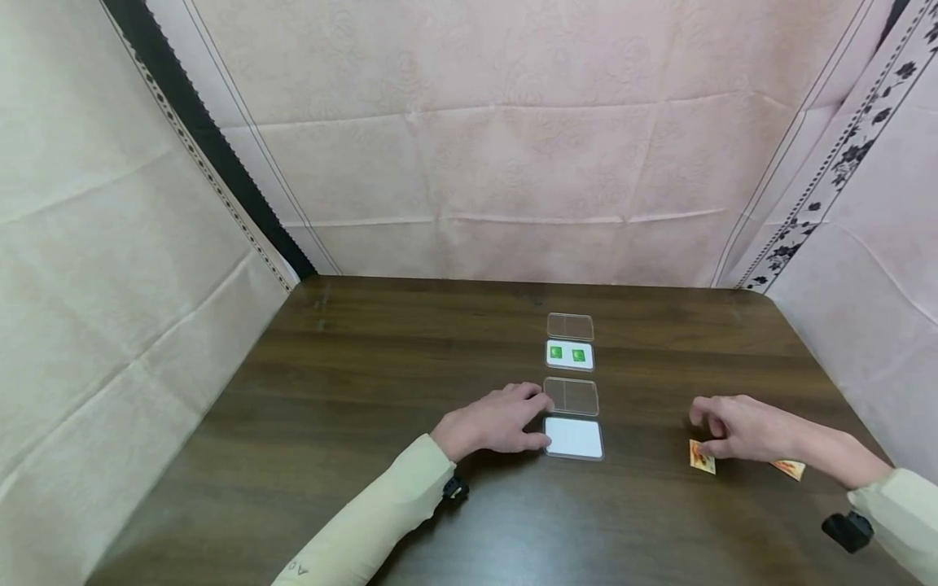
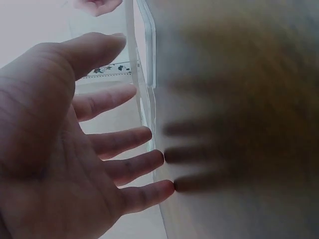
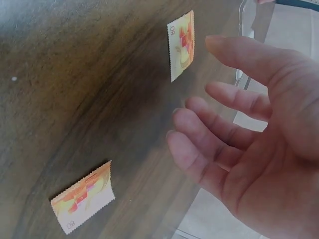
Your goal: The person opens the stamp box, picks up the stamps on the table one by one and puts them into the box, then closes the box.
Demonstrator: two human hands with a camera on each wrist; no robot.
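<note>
My left hand [image 1: 501,419] rests beside a small case whose white base [image 1: 575,439] lies nearest me and whose clear lid [image 1: 573,396] folds away behind it. Its thumb meets the base's left edge, while the fingertips [image 2: 168,186] come down to the table on that side. Over on the right, my right hand [image 1: 755,427] hovers low with loosely bent fingers, holding nothing. Near its thumb lies an orange-yellow postage stamp [image 3: 182,45] with perforated edges, marked 80. A second such stamp [image 3: 82,196] lies apart from it, partly behind the wrist in the head view.
Behind the near case lies another opened case [image 1: 567,365], its white base bearing two small green stamps [image 1: 556,352] side by side, its clear lid [image 1: 570,327] beyond. The brown wooden table [image 1: 366,366] ends at pale cloth hangings [image 1: 513,187] on the back and both sides.
</note>
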